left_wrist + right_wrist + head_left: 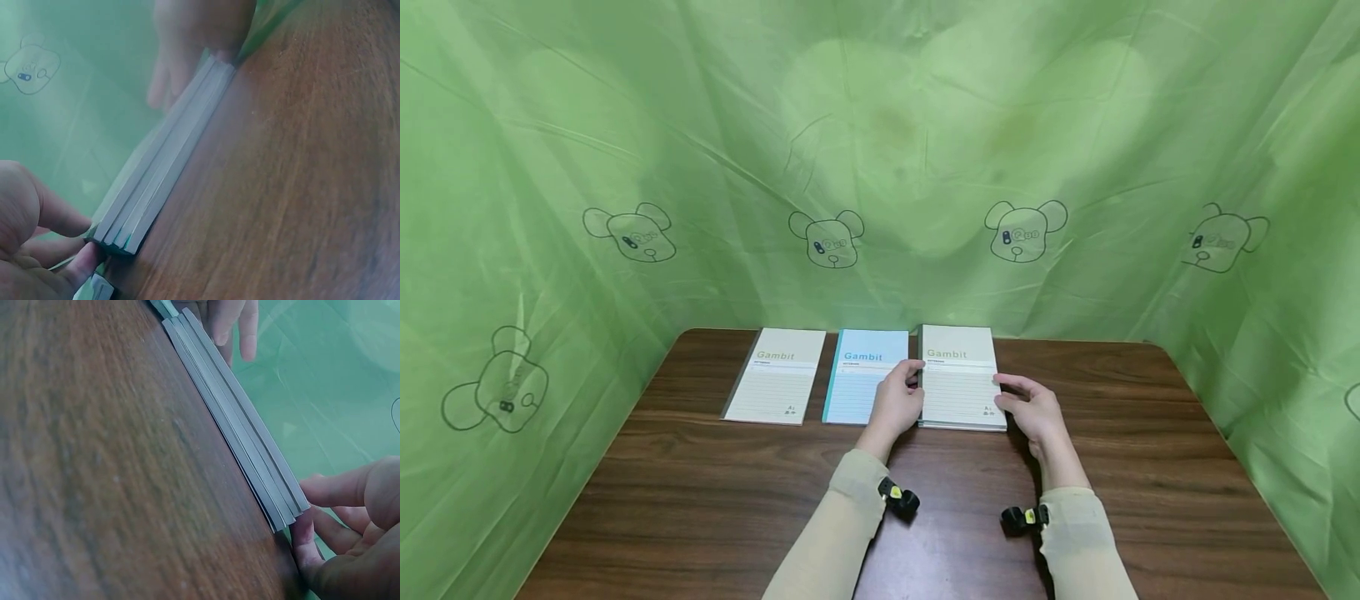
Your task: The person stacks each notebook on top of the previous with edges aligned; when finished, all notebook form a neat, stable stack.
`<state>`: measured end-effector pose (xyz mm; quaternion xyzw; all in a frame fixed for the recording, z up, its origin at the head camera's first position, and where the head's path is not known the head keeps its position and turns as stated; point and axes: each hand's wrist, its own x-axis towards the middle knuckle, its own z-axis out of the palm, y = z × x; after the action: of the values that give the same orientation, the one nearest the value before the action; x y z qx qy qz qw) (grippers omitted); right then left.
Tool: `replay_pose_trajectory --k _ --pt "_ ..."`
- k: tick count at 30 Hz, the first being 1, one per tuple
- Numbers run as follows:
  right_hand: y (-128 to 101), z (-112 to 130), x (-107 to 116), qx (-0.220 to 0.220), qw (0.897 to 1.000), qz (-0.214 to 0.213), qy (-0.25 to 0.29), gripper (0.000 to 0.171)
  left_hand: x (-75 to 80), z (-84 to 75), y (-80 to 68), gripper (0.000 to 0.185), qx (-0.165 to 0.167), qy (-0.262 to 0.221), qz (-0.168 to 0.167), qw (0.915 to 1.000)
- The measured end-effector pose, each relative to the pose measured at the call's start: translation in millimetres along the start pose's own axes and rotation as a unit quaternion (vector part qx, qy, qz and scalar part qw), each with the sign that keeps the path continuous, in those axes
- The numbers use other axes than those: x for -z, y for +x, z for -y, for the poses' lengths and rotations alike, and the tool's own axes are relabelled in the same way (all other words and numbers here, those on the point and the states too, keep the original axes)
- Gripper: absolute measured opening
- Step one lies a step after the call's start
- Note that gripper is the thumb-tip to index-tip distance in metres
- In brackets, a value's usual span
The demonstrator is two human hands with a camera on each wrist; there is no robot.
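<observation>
A stack of several Gambit notebooks (958, 387) with pale covers lies at the back right of centre. My left hand (897, 402) touches its left edge with the fingertips and thumb. On the opposite side my right hand (1036, 408) has its thumb and forefinger against the right edge. In the left wrist view the layers of the stack (159, 162) show edge-on, with the left fingers at its near corner. The right wrist view shows the stack's layers (234, 419) slightly out of line, the right fingertips touching the near end.
A blue Gambit notebook (857, 387) lies left of the stack, partly behind my left hand. Farther left is a pale Gambit notebook (775, 375). Both lie on the brown wooden table (700, 500). A green sheet (910, 150) with bear outlines surrounds the table's back and sides.
</observation>
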<state>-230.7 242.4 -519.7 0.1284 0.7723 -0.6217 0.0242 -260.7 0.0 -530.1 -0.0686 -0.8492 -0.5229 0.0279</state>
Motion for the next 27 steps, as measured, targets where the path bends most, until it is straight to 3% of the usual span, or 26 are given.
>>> replay_pose_trajectory --k 14,22,27 --pt "0.8 1.4 0.4 -0.008 1.0 -0.004 -0.013 0.045 5.6 -5.7 -2.7 0.048 -0.002 0.014 0.04 0.9991" --pt "0.5 3.1 -0.8 -0.008 1.0 -0.011 -0.009 0.044 7.7 -5.0 -2.9 0.045 0.002 -0.003 0.042 0.9991" --pt "-1.9 8.1 -5.0 0.006 0.999 -0.037 0.001 0.042 9.9 -4.7 -1.8 0.045 0.012 -0.025 0.04 0.9988"
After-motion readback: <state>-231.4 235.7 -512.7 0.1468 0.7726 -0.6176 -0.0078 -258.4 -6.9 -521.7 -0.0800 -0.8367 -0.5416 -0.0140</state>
